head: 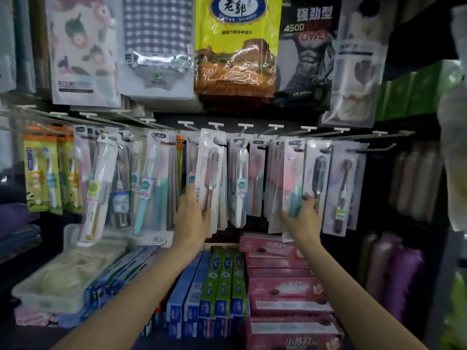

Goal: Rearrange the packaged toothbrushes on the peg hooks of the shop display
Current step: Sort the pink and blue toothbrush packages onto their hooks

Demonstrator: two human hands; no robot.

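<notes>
Pink-handled toothbrush pack hangs just above my left hand, which grips its lower edge; my right hand grasps a pink-and-teal toothbrush pack.

Both forearms cut off by the bottom edge; left hand fingertips hidden behind a toothbrush pack; towel packs cropped at top; right-edge goods blurred beyond telling; pack print mostly illegible.
</notes>
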